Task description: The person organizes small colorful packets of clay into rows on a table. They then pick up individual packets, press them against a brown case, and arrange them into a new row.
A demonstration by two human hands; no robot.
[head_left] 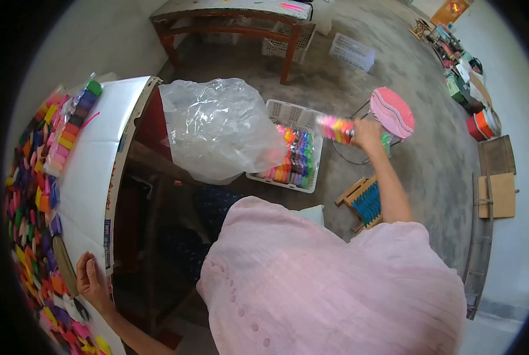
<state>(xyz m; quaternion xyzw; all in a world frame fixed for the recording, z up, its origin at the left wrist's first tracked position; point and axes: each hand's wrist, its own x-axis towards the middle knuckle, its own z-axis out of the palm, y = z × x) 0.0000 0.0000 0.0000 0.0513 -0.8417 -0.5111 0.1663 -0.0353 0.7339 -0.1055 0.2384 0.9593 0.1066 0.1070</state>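
My right hand (366,134) is closed on one end of a clear-wrapped pack of multicoloured modelling clay (335,128), held out over the right side of a white plastic basket (319,155). Motion blurs the pack. Inside the basket lie several similar coloured packs (300,158), partly covered by a large clear plastic bag (217,130). My left hand (89,280) rests at the white tabletop (87,195) with loosely bent fingers and nothing visible in it. Beside it lies a long olive-brown object (64,265). Another wrapped multicoloured pack (72,130) lies farther up the table.
Many loose coloured clay pieces (33,236) cover the table's left side. Right of the basket stand a pink round-topped stool (393,112) and a low wooden stool with blue webbing (366,202). A wooden table (229,28) and a white crate (352,52) are at the back.
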